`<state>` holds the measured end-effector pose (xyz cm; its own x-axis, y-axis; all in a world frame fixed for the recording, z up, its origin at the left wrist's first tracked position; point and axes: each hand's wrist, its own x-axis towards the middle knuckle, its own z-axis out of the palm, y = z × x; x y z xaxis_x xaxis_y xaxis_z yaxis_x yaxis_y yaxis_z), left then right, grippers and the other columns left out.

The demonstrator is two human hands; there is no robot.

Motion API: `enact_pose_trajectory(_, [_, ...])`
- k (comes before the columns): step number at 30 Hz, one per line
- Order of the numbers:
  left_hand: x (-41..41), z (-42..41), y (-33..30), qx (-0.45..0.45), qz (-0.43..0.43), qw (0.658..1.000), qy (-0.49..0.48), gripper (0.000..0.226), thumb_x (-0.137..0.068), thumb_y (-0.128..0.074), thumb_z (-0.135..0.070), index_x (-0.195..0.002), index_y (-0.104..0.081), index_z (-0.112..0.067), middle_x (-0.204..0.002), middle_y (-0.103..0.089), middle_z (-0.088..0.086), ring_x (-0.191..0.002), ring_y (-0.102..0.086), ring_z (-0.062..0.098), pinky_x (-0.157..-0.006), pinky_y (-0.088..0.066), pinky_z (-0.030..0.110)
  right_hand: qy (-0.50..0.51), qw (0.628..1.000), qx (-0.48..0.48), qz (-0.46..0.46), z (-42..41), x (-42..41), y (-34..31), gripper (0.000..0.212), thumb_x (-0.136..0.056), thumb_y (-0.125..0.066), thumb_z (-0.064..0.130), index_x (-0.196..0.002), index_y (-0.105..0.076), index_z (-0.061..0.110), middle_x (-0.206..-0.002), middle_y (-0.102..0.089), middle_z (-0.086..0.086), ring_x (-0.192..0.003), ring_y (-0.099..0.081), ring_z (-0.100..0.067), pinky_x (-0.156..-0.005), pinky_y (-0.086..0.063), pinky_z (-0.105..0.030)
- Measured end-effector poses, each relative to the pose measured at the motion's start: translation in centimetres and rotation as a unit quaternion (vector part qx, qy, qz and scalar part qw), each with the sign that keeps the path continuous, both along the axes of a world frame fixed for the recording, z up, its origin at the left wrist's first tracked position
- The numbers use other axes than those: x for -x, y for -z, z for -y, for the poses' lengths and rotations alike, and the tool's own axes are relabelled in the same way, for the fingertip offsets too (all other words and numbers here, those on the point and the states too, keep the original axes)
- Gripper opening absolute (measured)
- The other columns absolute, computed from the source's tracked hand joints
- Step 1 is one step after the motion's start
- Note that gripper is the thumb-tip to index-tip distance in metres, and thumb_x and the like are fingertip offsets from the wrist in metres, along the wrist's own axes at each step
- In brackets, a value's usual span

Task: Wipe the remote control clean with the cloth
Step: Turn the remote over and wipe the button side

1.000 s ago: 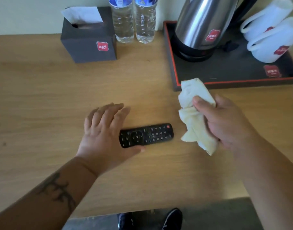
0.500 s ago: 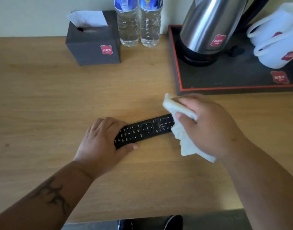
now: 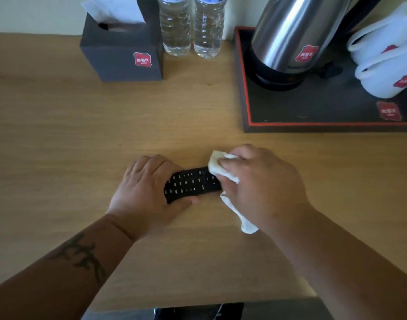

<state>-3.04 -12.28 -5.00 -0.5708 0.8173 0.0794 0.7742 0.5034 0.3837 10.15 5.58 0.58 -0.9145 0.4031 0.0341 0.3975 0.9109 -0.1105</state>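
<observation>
Head view: left hand (image 3: 147, 192) grip clamps one remote control (image 3: 192, 184) on tabletop (image 3: 59, 135); right hand (image 3: 262, 185) grip closed round one cloth (image 3: 217, 166), pressing remote's right end

Wooden table (image 3: 59, 139) carries remote control (image 3: 191, 184); tissue box (image 3: 122, 50); two water bottles (image 3: 191, 26); black tray (image 3: 313, 112).

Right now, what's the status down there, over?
Left hand pins remote flat to desk. Right hand presses cloth on remote's right end. Nothing in the way.
</observation>
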Motion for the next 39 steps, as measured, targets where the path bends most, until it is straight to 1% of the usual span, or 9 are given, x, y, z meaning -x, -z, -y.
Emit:
enact_pose_trajectory(5, [0.0,0.0,-0.1,0.000,-0.005,1.000,0.004,0.063,-0.075,-0.055,-0.076,-0.112,-0.060,-0.025,-0.109,-0.058,-0.007,-0.106,-0.049,0.018,-0.096,-0.037,0.035,0.030,0.999,0.008,-0.013,-1.1,-1.5,-0.9,0.009,-0.080,-0.070,0.033,-0.085,-0.074,0.027,-0.095,-0.066,0.010,-0.072,-0.059,-0.023,-0.055,-0.048,-0.031])
enact_pose_trajectory(9, [-0.1,0.0,0.1,0.000,-0.012,1.000,0.004,0.064,-0.076,-0.056,-0.074,-0.119,-0.060,-0.026,-0.111,-0.058,-0.007,-0.105,-0.051,0.020,-0.096,-0.038,0.036,-0.033,0.999,0.018,-0.027,1.7,0.8,-1.3,0.017,-0.081,-0.066,0.025,-0.096,-0.074,0.029,-0.095,-0.063,0.007,-0.077,-0.054,-0.022,-0.065,-0.045,-0.036])
enact_pose_trajectory(13, [-0.5,-0.1,0.1,-0.023,-0.033,0.999,0.003,0.062,-0.078,-0.055,-0.067,-0.123,-0.064,-0.025,-0.108,-0.061,-0.001,-0.101,-0.055,0.027,-0.090,-0.045,0.046,-0.030,0.999,0.031,-0.011,2.8,1.6,-0.2,0.036,-0.091,-0.043,0.046,-0.102,-0.072,0.028,-0.102,-0.060,0.004,-0.088,-0.052,-0.021,-0.071,-0.043,-0.036])
enact_pose_trajectory(15, [-0.8,-0.5,0.1,-0.025,-0.036,0.999,-0.014,0.062,-0.078,-0.053,-0.071,-0.119,-0.066,-0.026,-0.106,-0.061,-0.002,-0.100,-0.055,0.026,-0.088,-0.044,0.046,-0.025,0.999,0.032,-0.022,2.6,1.5,0.3,0.034,-0.089,-0.051,0.051,-0.100,-0.074,0.028,-0.102,-0.062,0.003,-0.088,-0.054,-0.023,-0.070,-0.044,-0.035])
enact_pose_trajectory(19, [-1.1,-1.2,0.2,-0.030,-0.034,0.999,-0.027,0.070,-0.081,-0.040,-0.082,-0.110,-0.067,-0.025,-0.105,-0.061,-0.003,-0.099,-0.054,0.026,-0.085,-0.042,0.046,-0.042,0.999,0.021,-0.021,2.1,2.2,0.7,0.014,-0.077,-0.073,0.035,-0.087,-0.075,0.025,-0.085,-0.063,0.003,-0.074,-0.054,-0.023,-0.057,-0.038,-0.029])
enact_pose_trajectory(24, [-0.7,-1.1,0.3,-0.029,-0.033,0.999,-0.013,0.064,-0.078,-0.053,-0.079,-0.110,-0.066,-0.025,-0.106,-0.060,-0.003,-0.099,-0.054,0.026,-0.087,-0.043,0.045,-0.045,0.998,-0.039,0.026,0.1,0.9,-0.9,0.008,-0.082,-0.066,0.034,-0.081,-0.073,0.031,-0.076,-0.058,0.006,-0.070,-0.053,-0.020,-0.051,-0.028,-0.026])
enact_pose_trajectory(28, [-0.7,-1.2,0.4,-0.039,-0.036,0.998,-0.016,0.060,-0.077,-0.058,-0.076,-0.107,-0.066,-0.025,-0.103,-0.061,-0.004,-0.097,-0.054,0.025,-0.086,-0.043,0.043,-0.071,0.997,0.008,0.004,0.3,1.8,-1.0,0.008,-0.081,-0.067,0.036,-0.081,-0.074,0.032,-0.080,-0.060,0.008,-0.073,-0.054,-0.020,-0.051,-0.041,-0.028])
enact_pose_trajectory(31, [-0.7,-1.2,0.3,-0.045,-0.032,0.998,-0.018,0.060,-0.076,-0.058,-0.077,-0.106,-0.066,-0.025,-0.102,-0.061,-0.004,-0.096,-0.054,0.024,-0.086,-0.043,0.042,-0.099,0.995,0.022,-0.006,1.1,2.3,-0.5,0.007,-0.079,-0.069,0.034,-0.081,-0.075,0.031,-0.080,-0.060,0.007,-0.073,-0.055,-0.021,-0.051,-0.042,-0.029])
enact_pose_trajectory(39, [-0.7,-1.1,0.5,-0.037,-0.026,0.999,-0.016,0.062,-0.077,-0.053,-0.078,-0.109,-0.064,-0.026,-0.104,-0.060,-0.004,-0.099,-0.053,0.023,-0.089,-0.044,0.044,-0.049,0.996,0.079,-0.015,0.4,1.5,-1.0,0.009,-0.077,-0.073,0.032,-0.085,-0.075,0.035,-0.085,-0.063,0.011,-0.078,-0.057,-0.017,-0.057,-0.047,-0.029])
